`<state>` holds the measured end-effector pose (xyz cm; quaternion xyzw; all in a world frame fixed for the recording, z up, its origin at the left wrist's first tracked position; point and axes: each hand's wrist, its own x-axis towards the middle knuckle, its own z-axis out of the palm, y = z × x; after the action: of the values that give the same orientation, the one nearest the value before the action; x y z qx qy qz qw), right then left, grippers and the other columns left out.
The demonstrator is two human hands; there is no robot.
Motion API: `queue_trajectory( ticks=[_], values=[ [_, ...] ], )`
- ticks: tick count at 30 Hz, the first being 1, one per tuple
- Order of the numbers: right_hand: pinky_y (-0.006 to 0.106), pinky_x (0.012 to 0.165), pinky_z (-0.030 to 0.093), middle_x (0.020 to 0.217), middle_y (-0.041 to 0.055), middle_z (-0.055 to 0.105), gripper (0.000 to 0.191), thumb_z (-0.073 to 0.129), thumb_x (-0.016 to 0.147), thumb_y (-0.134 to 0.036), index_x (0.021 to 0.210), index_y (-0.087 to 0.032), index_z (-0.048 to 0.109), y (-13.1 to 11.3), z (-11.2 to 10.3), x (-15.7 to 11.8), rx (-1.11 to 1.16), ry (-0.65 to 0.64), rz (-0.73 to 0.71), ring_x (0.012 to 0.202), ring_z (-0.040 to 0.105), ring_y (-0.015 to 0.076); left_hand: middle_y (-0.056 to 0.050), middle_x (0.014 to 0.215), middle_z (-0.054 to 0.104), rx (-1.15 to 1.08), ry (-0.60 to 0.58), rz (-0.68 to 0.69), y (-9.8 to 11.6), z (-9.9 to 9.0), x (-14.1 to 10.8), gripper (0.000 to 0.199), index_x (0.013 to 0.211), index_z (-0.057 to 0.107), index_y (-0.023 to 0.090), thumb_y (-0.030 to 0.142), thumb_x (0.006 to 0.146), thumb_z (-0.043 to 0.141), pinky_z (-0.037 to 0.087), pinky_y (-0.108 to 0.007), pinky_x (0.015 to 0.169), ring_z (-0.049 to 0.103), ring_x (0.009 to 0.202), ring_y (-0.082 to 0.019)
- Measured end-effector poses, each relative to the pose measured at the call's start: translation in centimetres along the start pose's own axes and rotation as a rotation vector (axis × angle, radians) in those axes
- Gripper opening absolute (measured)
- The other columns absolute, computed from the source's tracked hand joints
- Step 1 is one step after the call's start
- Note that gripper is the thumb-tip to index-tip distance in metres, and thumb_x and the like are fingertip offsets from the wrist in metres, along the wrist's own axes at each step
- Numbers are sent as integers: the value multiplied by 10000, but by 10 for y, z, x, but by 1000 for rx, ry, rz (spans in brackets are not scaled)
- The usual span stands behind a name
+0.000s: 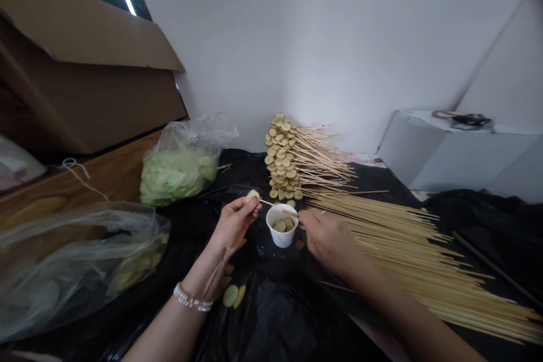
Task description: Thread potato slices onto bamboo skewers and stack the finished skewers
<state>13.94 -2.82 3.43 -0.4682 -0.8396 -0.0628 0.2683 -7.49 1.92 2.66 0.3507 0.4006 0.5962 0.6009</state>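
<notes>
Pinched between the fingers of my left hand (238,219) is a round pale slice (253,195). A thin wooden skewer (267,202) runs from that slice toward my right hand (324,233), whose fingers are closed on skewers. Between the hands stands a white paper cup (282,240) holding several slices. Behind the cup rises a stack of skewered slices (280,155), sticks pointing right. Many bare skewers (407,249) lie beneath and beside my right forearm. Two loose slices (231,296) rest near my left wrist.
On the left are a bag of cut greens (178,172) and a clear bag with yellow slices (142,263). A cardboard box (102,96) stands behind them. A white box (458,150) is at the right, against the wall. Black plastic (271,317) covers the work surface.
</notes>
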Motion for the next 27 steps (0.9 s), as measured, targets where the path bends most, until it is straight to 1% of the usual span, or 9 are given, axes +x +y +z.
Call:
queue_trajectory(
  ticks=[5, 7, 9, 12, 15, 19, 23, 25, 27],
  values=[
    [210, 547, 315, 606, -11, 584, 253, 434, 895, -173, 680, -168, 569, -1, -7, 6, 516, -219, 207, 556, 498, 99, -35, 682, 653, 18, -65, 13, 1, -1, -1, 238, 704, 720, 105, 263, 574, 842, 449, -170, 579, 529, 588, -58],
    [198, 515, 309, 554, -27, 556, 277, 437, 892, -181, 640, -170, 551, -1, -8, 6, 621, -284, 254, 510, 474, 88, -37, 683, 654, 22, -80, 10, 2, 0, -1, 237, 703, 720, 104, 267, 579, 840, 447, -172, 576, 529, 585, -58],
    [204, 539, 321, 600, -12, 583, 255, 436, 892, -175, 674, -167, 568, -2, -6, 5, 542, -213, 234, 552, 499, 99, -37, 684, 656, 24, -69, 15, 2, 0, -2, 239, 705, 721, 104, 268, 578, 840, 449, -175, 589, 538, 593, -61],
    [235, 599, 331, 743, 45, 628, 218, 408, 872, -99, 797, -154, 606, -4, 0, 0, 222, -42, 94, 660, 532, 136, -36, 677, 660, 30, -30, 28, 2, 1, -2, 246, 709, 722, 105, 273, 575, 842, 452, -180, 609, 549, 597, -63],
    [254, 595, 318, 780, 79, 624, 242, 394, 831, -43, 840, -143, 613, -6, 3, -3, 30, -1, 3, 669, 524, 154, -32, 667, 658, 27, -21, 33, 2, 1, -3, 247, 714, 725, 109, 277, 576, 841, 452, -181, 612, 549, 597, -64],
    [235, 593, 332, 714, 36, 621, 222, 410, 882, -124, 767, -160, 597, -6, -1, 1, 305, -44, 134, 636, 526, 129, -31, 675, 652, 22, -68, 42, 3, 1, -4, 219, 718, 728, 108, 270, 608, 825, 447, -175, 603, 536, 597, -61],
    [201, 504, 321, 537, -32, 535, 252, 428, 892, -200, 679, -173, 562, -3, -7, 7, 717, -301, 288, 501, 469, 96, -30, 673, 642, 22, -131, 17, 4, 2, -5, 212, 729, 729, 104, 264, 621, 817, 443, -180, 599, 523, 587, -59],
    [202, 509, 324, 545, -27, 543, 257, 424, 892, -199, 677, -170, 562, -3, -7, 6, 701, -302, 283, 510, 477, 97, -28, 659, 637, 27, -132, 17, 4, 2, -6, 213, 721, 728, 104, 268, 618, 819, 439, -183, 595, 520, 581, -60],
    [224, 559, 335, 639, 10, 595, 240, 416, 890, -169, 715, -161, 581, -3, -4, 4, 491, -172, 207, 585, 514, 117, -29, 656, 641, 36, -102, 33, 4, 2, -5, 219, 716, 729, 106, 271, 608, 825, 439, -184, 599, 526, 585, -64]
  ],
)
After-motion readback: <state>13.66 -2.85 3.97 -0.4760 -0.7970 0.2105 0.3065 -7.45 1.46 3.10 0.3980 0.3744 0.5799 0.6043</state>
